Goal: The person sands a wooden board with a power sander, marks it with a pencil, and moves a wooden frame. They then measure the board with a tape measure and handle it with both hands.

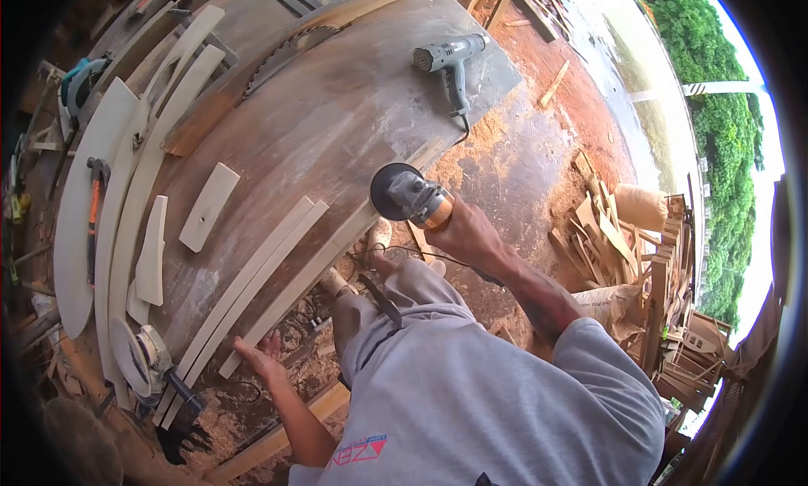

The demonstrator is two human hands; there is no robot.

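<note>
My right hand (465,232) is wrapped round the body of an angle grinder (418,198) with a round dark disc. The disc is at the table's near edge, over the far part of a long pale wooden strip (295,286). My left hand (264,358) is low at the strip's near end, its fingers stretched apart and fingertips right at its side. Two more slim strips (244,297) lie alongside on the table. Near their lower ends rests a second power tool with a round pale disc (129,356).
A heat gun (452,61) lies on the table (353,107) at the far corner. Curved boards (77,233), a hammer (95,208) and a short block with a hole (209,207) are on the left. Wood offcuts (602,225) are piled on the sawdust-covered floor; a cord trails from the grinder.
</note>
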